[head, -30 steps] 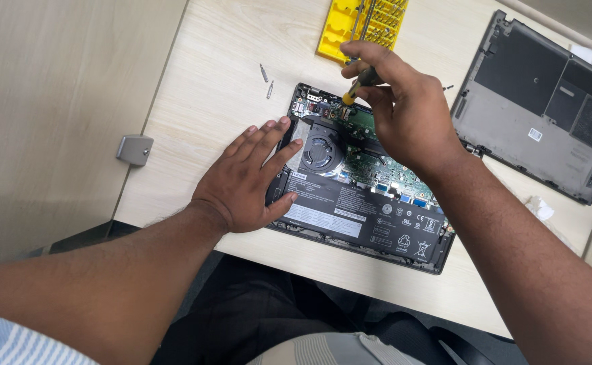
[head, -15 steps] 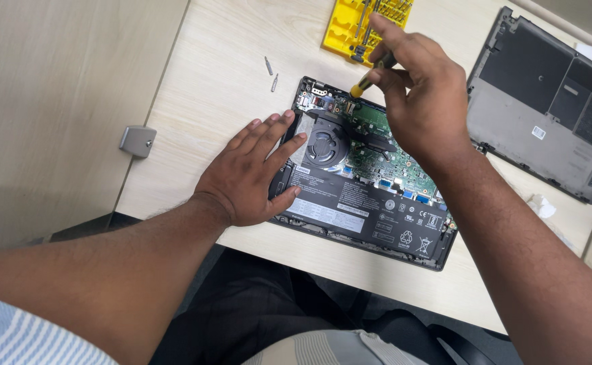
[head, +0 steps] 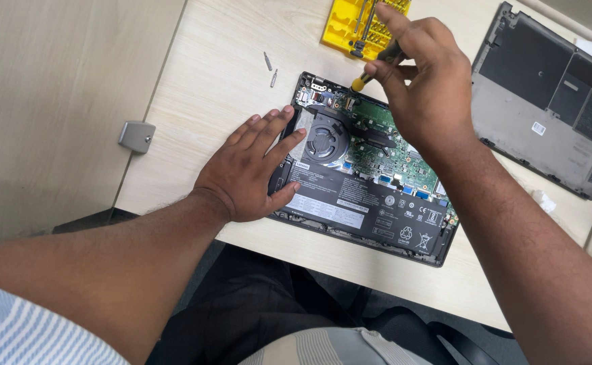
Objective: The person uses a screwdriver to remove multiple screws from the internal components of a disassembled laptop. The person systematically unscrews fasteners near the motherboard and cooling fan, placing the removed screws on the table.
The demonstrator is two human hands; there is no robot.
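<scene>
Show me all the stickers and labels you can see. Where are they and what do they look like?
Battery label: on the open laptop, beside the left hand; long, black, small white marks.
Pale sticker: on the battery's near edge; long, light grey.
White sticker: on the grey back cover, far right; small, square.

Our left hand [head: 252,169] lies flat, palm down, fingers spread and stretched forward, thumb angled out to its right. Its forearm runs back bare toward our body, ending in a striped sleeve. Our right hand [head: 421,84] hovers ahead and to the right of the left, wrist raised, fingers curled in a pinch, thumb and forefinger tips pressed together pointing down-left. Its forearm slopes back right.
</scene>
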